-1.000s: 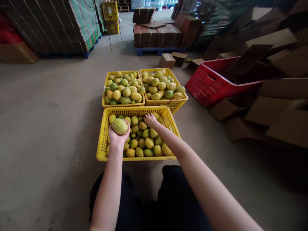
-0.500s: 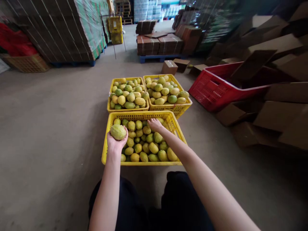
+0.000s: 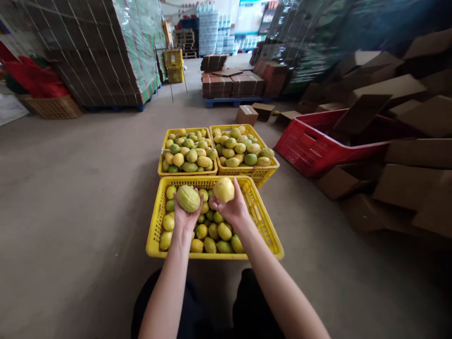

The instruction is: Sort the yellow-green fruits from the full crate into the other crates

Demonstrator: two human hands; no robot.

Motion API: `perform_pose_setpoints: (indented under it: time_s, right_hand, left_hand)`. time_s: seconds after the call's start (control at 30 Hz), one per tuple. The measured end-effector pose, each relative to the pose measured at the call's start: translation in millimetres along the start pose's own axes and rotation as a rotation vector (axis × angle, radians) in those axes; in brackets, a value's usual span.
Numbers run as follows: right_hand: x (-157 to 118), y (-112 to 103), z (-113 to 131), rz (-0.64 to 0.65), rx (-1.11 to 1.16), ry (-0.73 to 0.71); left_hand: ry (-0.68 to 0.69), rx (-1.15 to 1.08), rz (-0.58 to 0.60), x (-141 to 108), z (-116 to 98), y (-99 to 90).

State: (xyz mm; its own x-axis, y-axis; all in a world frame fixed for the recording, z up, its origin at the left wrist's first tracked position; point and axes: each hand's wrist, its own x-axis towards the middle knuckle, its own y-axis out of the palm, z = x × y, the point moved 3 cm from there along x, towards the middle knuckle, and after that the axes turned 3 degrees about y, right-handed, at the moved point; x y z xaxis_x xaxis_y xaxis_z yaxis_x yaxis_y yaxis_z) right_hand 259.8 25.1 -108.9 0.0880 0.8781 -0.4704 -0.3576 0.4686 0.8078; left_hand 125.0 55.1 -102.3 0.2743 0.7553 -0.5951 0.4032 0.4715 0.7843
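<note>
My left hand [image 3: 186, 221] is closed from below around a green-yellow, ribbed, oval papaya-like fruit [image 3: 188, 198]. Beside it, my right hand [image 3: 236, 210] grips a rounder, paler yellow papaya-like fruit [image 3: 223, 189], its fingers partly behind the fruit. Both hands are above the near yellow crate [image 3: 278, 249], where several green and yellow fruits [image 3: 224, 231] of the same kind lie. My hands and forearms hide part of the crate's contents.
Just beyond stand two yellow crates [image 3: 187, 173] [image 3: 265, 176] heaped with the same fruit. A red crate [image 3: 300, 146] and loose cardboard boxes [image 3: 413, 188] crowd the right side. Farther back are stacked cartons [image 3: 247, 86] on a blue pallet and a tall wrapped stack [image 3: 95, 56].
My right hand has come up from among the fruit in the near crate, now holding a yellow fruit. My left hand, still holding its fruit, has moved right. The view has tilted up slightly.
</note>
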Motion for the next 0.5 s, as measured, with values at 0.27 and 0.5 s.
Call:
perform_pose_setpoints:
  time_s: [0.27,0.5]
  right_hand:
    - [-3.2,-17.0,-18.1,-0.171,0.239,-0.043]
    - [-14.3,-15.1,-2.4,-0.160,0.125,-0.048]
  left_hand:
    - [-0.103,0.062,0.203,-0.3,34.4,2.6]
    - [-0.047,0.176,0.185,-4.0,37.7,6.8]
